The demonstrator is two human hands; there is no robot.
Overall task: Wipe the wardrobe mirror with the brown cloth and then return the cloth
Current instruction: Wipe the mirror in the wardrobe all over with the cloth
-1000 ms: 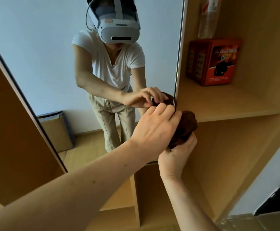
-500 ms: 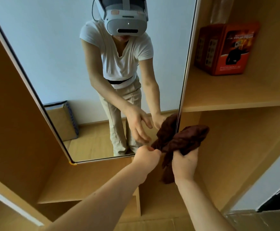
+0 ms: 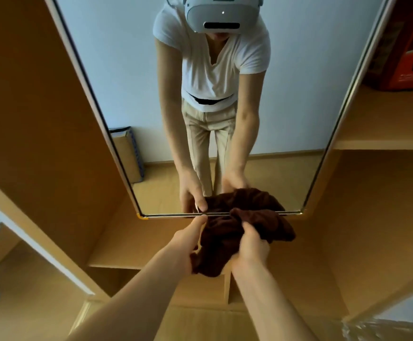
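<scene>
Brown cloth (image 3: pixel 227 239) is bunched at the bottom edge of the mirror (image 3: pixel 299 94), gripped by our right hand (image 3: pixel 252 244) and pinched by our left hand (image 3: pixel 185 238); we should spread it flat and press evenly.

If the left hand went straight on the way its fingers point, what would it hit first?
Most likely the mirror's lower edge, just beyond the left hand; the gap is hard to judge.

No legible text. The red-orange printed cardboard box (image 3: pixel 403 49), on the light wooden shelf (image 3: pixel 385 124) at the upper right of the frame, carries a pale line of lettering too blurred to read.
</scene>
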